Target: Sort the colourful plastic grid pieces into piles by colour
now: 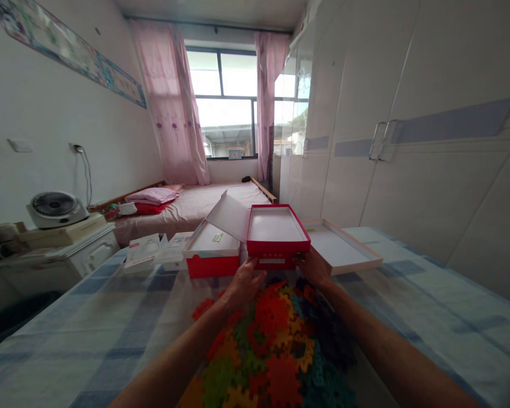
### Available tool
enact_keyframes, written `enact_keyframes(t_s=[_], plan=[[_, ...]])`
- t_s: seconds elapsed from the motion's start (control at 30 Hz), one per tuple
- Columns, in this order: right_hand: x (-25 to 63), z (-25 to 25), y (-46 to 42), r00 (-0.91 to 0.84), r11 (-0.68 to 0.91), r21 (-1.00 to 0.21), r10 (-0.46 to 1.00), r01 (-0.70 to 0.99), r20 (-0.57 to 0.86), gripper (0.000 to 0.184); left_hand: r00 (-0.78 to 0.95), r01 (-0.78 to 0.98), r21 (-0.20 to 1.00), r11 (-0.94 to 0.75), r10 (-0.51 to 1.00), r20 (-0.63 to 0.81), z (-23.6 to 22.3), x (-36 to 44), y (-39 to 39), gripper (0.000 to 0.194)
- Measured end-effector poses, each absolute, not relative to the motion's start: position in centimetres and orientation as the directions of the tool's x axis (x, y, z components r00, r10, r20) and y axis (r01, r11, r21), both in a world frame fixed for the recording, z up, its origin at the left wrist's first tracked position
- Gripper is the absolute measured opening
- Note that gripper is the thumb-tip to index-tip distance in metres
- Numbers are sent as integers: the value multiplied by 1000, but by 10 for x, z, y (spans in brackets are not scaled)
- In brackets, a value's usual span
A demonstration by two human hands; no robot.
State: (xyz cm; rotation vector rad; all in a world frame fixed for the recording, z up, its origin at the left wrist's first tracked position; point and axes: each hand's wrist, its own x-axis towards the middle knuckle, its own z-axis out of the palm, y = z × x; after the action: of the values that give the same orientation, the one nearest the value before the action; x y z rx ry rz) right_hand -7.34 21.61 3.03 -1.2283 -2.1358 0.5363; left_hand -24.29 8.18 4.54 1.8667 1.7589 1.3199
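A red box (279, 258) with a white inside stands open-topped on the table in front of me. At its lower left front corner is my left hand (243, 281), its fingers on the box and its thumb apart. My right hand (313, 267) grips the lower right corner, with part of its fingers hidden against the side. Beneath my forearms lies a pile of gear-shaped plastic pieces (276, 323) in red, orange, yellow, green and dark blue.
Left of the red box stands a red-and-white box (213, 266) with its flap (229, 215) raised. A shallow pale tray-like box (357, 262) lies to the right. Small white boxes (142, 252) sit farther left on the checked tablecloth (97, 334). Behind are a bed (212, 195) and wardrobe (429, 198).
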Motion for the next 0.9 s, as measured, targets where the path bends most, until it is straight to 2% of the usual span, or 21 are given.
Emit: enact_keyframes(t_s=[0.1,0.2,0.33,0.43,0.53,0.63,0.7,0.77,0.8,0.9], plan=[[-66,30,214,-409,501,-604,863,619,297,34,-123,723,667,-180,917,380,45,-251,63,40],[-33,23,202,-428,501,-593,861,630,274,44,-143,814,577,-60,943,299,38,-269,16,46],[23,4,178,-396,435,-572,896,695,200,56,-322,887,409,217,924,207,12,-293,-48,59],[40,-6,157,-374,405,-566,910,718,177,60,-392,857,417,302,908,148,-2,-291,-58,61],[34,-1,134,-403,403,-614,903,679,147,62,-354,846,476,241,921,162,8,-276,-46,61],[30,13,113,-500,487,-634,848,601,178,66,-286,901,395,179,929,233,30,-261,-57,67],[35,18,102,-596,576,-588,780,568,189,75,-74,947,320,-1,972,224,39,-251,-87,76],[43,19,94,-666,622,-545,732,563,147,89,174,937,275,-215,970,168,39,-239,-123,101],[46,18,91,-683,628,-534,720,566,123,96,243,925,260,-278,957,158,36,-233,-138,105],[43,14,87,-698,633,-528,709,567,101,110,277,924,253,-287,958,75,21,-216,-156,106]])
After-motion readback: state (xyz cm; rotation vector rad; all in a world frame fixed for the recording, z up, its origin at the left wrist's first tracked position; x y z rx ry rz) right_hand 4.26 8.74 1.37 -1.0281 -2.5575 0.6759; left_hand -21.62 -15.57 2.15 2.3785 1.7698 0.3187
